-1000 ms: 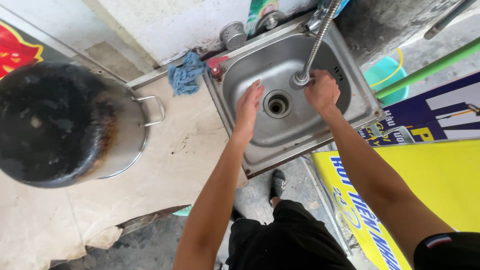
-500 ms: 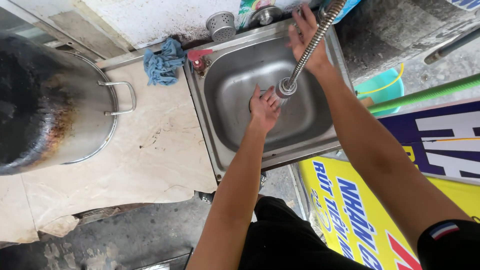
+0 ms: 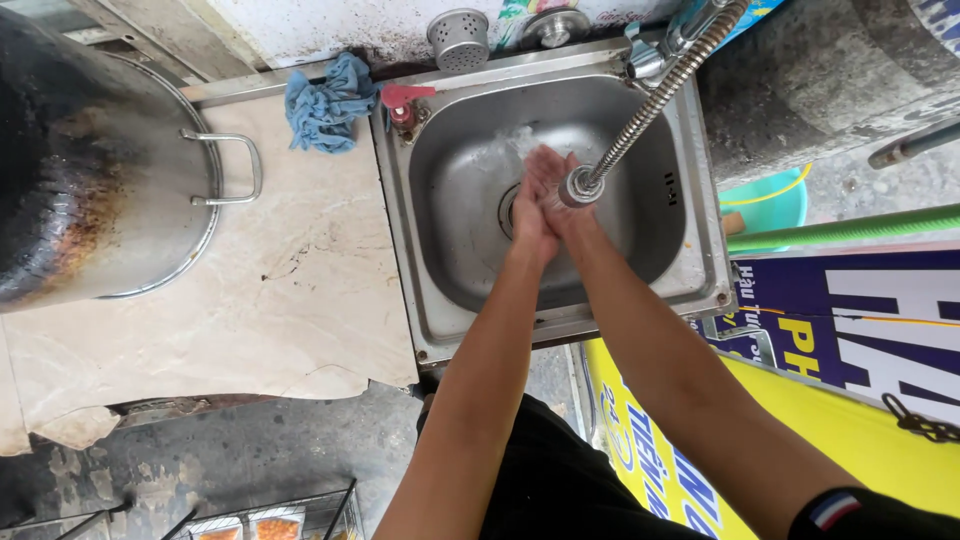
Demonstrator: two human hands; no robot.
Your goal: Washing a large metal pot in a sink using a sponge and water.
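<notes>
Over the steel sink (image 3: 440, 290), my left hand (image 3: 530, 215) and my right hand (image 3: 560, 190) are pressed palm to palm. They sit right under the nozzle of a flexible metal faucet hose (image 3: 640, 110), and water splashes on the basin floor behind the fingers. The drain (image 3: 507, 208) shows just left of my left hand. Neither hand holds an object; the fingers lie flat against each other.
A large soot-blackened metal pot (image 3: 90, 170) with a handle stands on the worn stone counter (image 3: 290, 300) at left. A blue rag (image 3: 328, 100) lies beside the sink's red-handled tap (image 3: 404, 100). A metal strainer cup (image 3: 458, 38) rests on the sink's back rim. Yellow and blue signboards (image 3: 850, 350) stand right.
My right hand has come down from the faucet's base and joined my left hand under the nozzle. Water now runs into the basin.
</notes>
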